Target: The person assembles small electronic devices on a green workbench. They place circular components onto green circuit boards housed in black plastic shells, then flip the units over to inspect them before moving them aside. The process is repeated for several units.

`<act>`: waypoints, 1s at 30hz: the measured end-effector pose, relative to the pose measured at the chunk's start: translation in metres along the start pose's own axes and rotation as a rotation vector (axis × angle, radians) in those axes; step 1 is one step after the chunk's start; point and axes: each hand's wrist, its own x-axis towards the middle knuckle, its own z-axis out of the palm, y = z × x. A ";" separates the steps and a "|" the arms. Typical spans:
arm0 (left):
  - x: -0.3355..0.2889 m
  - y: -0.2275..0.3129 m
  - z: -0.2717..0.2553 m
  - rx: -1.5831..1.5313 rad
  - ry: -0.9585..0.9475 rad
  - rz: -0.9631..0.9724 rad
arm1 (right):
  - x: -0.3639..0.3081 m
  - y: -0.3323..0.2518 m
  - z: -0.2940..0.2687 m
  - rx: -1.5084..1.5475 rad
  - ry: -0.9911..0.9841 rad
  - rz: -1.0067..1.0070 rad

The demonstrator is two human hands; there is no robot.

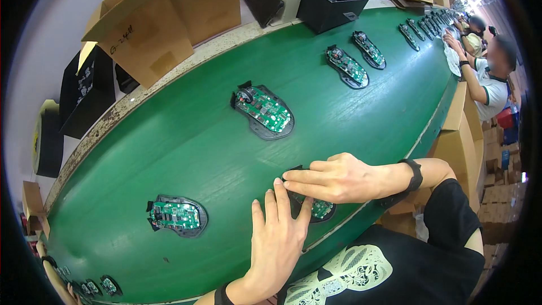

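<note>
At the near edge of the green belt, both my hands are at a half-built computer mouse, a black base with a green circuit board. My right hand reaches over it from the right, its fingers close together and their tips at the front end of the mouse. From below, my left hand steadies that same end between thumb and index finger, its other fingers stretched out. My fingers cover much of the mouse, so any small part between the tips is hidden.
More open mice lie along the green belt, one to the left and one farther off. Cardboard boxes and a black bin line the far ledge. At the right sits a co-worker beside a carton.
</note>
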 end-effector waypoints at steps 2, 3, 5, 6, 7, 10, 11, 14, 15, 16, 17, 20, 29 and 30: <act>0.002 -0.001 0.001 -0.007 0.002 0.009 | 0.000 -0.001 -0.003 -0.010 -0.017 0.041; 0.002 -0.002 0.002 -0.008 0.002 0.009 | 0.000 -0.001 -0.006 -0.014 -0.012 0.066; 0.001 -0.003 0.005 -0.008 0.012 0.012 | -0.001 -0.002 -0.010 0.006 0.020 0.111; 0.002 -0.003 0.006 -0.008 0.018 0.014 | -0.002 -0.002 -0.012 0.030 0.047 0.132; 0.002 -0.003 0.006 0.002 0.015 0.012 | -0.003 -0.002 -0.012 0.053 0.074 0.152; 0.003 -0.002 0.005 0.023 0.002 0.016 | -0.008 0.002 -0.004 0.021 0.085 0.125; 0.003 -0.001 0.004 0.024 -0.005 0.016 | -0.009 0.003 -0.002 -0.003 0.080 0.114; 0.003 -0.003 0.008 0.018 0.007 0.015 | -0.005 0.000 -0.002 -0.066 0.070 0.110; 0.004 -0.003 0.009 0.011 0.012 0.015 | -0.003 0.000 -0.003 -0.056 0.036 0.121; 0.005 -0.004 0.008 0.021 0.025 0.020 | -0.001 0.000 -0.005 -0.045 0.003 0.132; 0.007 -0.005 0.007 0.032 0.037 0.024 | 0.003 0.002 -0.007 -0.034 -0.030 0.143; 0.011 -0.006 0.006 0.027 0.061 0.048 | 0.014 0.014 -0.019 0.122 -0.175 0.152; 0.011 -0.009 0.004 0.019 0.016 0.069 | -0.006 -0.017 0.007 -0.249 0.146 0.096; 0.011 -0.009 0.004 0.031 0.031 0.067 | -0.011 -0.017 0.010 -0.267 0.163 0.087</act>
